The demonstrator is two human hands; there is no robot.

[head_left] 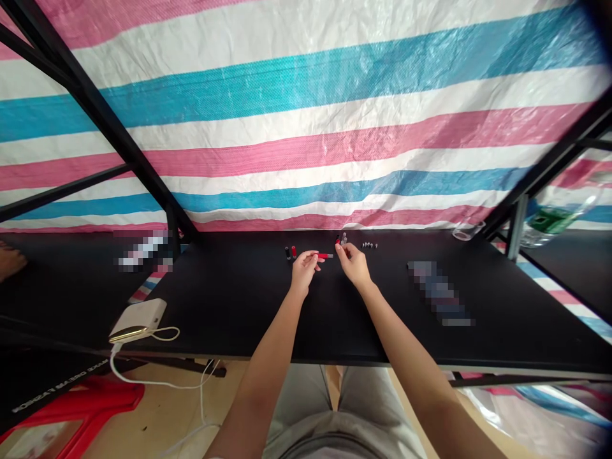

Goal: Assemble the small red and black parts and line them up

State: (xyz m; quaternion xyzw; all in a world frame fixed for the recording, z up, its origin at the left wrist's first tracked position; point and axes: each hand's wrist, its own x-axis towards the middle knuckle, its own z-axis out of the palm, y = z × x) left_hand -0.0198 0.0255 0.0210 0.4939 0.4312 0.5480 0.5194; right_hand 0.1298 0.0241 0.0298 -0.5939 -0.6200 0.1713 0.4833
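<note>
My left hand (304, 268) is pinched on a small red tube-like piece (324, 255) that points right, over the black table (239, 299). My right hand (352, 261) is closed, its fingertips at a small cluster of red, black and clear pieces (341, 240) near the table's far edge. Just left of my left hand stand two short pieces, one black and one red (291, 252). A row of tiny dark pieces (369, 245) lies right of my right hand.
A white power bank (138, 319) with a white cable sits at the table's front left corner. A blurred item (440, 293) lies on the right. Black frame bars rise at both sides. A striped tarp hangs behind. A red stool (86, 408) stands below left.
</note>
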